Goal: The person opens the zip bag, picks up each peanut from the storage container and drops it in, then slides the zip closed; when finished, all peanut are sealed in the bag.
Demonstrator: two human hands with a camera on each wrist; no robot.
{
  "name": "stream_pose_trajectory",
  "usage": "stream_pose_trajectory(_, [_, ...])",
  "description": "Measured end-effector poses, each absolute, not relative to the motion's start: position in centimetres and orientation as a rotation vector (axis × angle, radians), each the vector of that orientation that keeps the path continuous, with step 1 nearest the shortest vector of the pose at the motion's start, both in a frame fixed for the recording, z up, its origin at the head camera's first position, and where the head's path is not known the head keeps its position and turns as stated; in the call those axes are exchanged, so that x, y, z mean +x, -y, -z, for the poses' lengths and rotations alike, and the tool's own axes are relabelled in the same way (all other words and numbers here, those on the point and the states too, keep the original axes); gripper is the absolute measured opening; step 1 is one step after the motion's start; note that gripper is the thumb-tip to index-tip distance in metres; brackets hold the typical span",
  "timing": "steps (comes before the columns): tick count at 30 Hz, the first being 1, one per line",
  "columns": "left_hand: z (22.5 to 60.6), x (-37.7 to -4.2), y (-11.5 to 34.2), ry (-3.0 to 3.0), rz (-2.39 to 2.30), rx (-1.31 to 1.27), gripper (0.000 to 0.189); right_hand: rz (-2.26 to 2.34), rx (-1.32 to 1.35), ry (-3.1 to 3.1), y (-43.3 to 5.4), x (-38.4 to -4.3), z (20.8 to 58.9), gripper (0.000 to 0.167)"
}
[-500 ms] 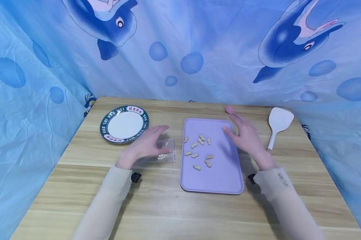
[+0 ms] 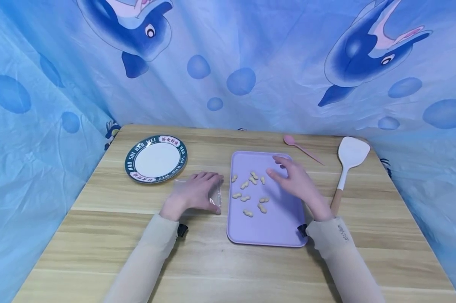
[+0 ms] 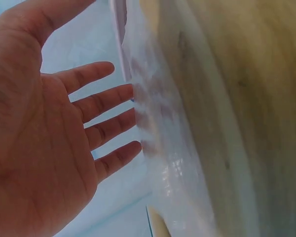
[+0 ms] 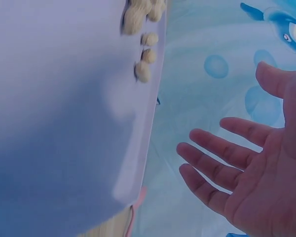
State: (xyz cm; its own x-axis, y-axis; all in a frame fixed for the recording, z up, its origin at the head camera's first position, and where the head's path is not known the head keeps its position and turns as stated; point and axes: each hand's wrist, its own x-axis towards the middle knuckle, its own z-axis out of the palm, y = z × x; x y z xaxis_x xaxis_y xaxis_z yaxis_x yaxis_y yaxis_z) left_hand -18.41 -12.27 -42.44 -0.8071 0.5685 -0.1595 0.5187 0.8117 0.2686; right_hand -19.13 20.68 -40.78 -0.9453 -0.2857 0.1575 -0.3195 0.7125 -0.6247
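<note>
Left hand [image 2: 193, 191] just slid over the clear bag [image 2: 216, 195], right hand [image 2: 298, 181] drifted inward from the right edge of the tray [image 2: 263, 231], all fingers [image 3: 106, 101] apart, so nothing got grabbed yet.

The bag [image 2: 215, 197] is thin, clear, glossy plastic film. The tray [image 2: 266, 232] is smooth, plastic-looking, with low sheen; the peanuts [image 2: 248, 213] are rough and matt. The plate [image 2: 157, 160] is glossy. The spatula [image 2: 346, 165] has a smooth head [image 2: 353, 151] and wooden handle [image 2: 336, 201].
</note>
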Motion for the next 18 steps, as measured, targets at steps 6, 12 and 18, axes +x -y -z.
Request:
stream_pose_trajectory(6, [42.9,-18.3,12.1,-2.772,-0.272,0.823,0.109,-1.082,0.528,2.896,-19.6,-18.8,40.9,0.062])
stream_pose_trajectory(12, [43.1,-18.4,12.1,-2.766,-0.269,0.812,0.107,-1.095,0.584,2.929,-18.6,-18.8,41.0,0.062])
stream_pose_trajectory(18, [43.1,-18.4,12.1,-2.771,-0.299,0.81,0.104,-1.08,0.624,2.962,-18.1,-18.6,41.6,0.062])
